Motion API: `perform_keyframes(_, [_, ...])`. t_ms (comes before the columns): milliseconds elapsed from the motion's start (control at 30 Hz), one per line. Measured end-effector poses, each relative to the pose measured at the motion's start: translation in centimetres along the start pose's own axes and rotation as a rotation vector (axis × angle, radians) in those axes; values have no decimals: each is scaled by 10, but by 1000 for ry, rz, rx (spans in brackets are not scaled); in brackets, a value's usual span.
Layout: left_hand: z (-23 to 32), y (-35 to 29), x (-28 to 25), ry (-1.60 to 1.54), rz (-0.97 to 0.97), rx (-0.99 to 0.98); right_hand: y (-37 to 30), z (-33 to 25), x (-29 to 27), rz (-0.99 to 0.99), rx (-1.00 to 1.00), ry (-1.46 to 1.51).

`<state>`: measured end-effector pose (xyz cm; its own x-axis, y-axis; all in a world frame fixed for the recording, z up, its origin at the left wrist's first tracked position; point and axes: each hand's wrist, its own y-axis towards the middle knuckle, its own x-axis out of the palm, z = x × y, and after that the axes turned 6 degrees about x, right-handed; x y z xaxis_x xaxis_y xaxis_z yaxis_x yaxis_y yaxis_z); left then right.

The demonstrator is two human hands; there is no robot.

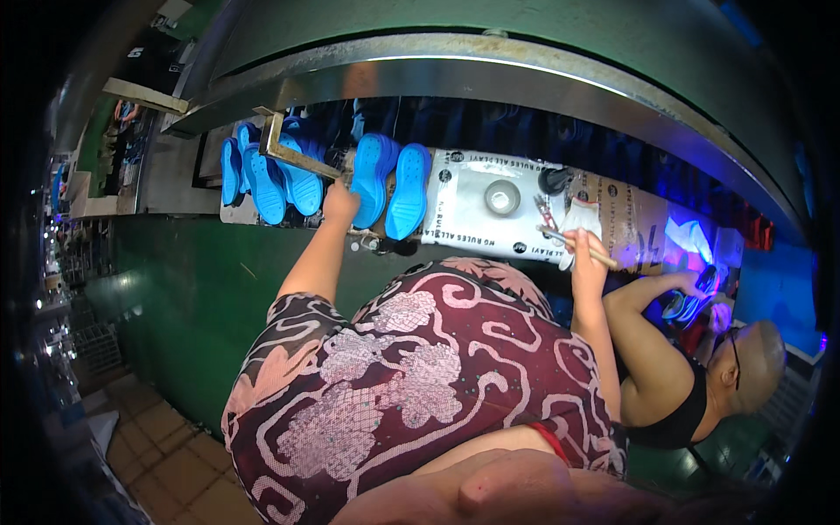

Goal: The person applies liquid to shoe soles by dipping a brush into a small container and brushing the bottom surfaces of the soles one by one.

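The right hand (584, 245) pinches a stick (604, 259); whether the left hand (341, 206) grips a blue shoe (373, 175) is too indistinct to tell.

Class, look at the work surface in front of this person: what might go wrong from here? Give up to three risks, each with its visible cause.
1. The left hand is close to the end of the metal bracket, so it might knock against it.
2. One blue sole lies near the front edge and could be nudged off.
3. The round grey container stands between the hands; the right hand, holding a slim tool, might tip it.
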<state>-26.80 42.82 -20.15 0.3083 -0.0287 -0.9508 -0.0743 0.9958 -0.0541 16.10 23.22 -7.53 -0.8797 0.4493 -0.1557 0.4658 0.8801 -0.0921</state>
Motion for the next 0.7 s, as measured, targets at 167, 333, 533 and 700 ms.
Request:
perform_keyframes(167, [-8, 10, 2, 79, -198, 23, 12, 17, 27, 9, 16, -90])
perform_keyframes(333, [-15, 4, -12, -49, -109, 80, 43, 45, 58, 21, -186, -295])
perform_keyframes(533, [10, -25, -44, -1473, -732, -406, 63, 71, 84, -25, -145, -361])
perform_keyframes(700, [37, -60, -74, -1591, -758, -415, 66, 79, 90, -59, -181, -607])
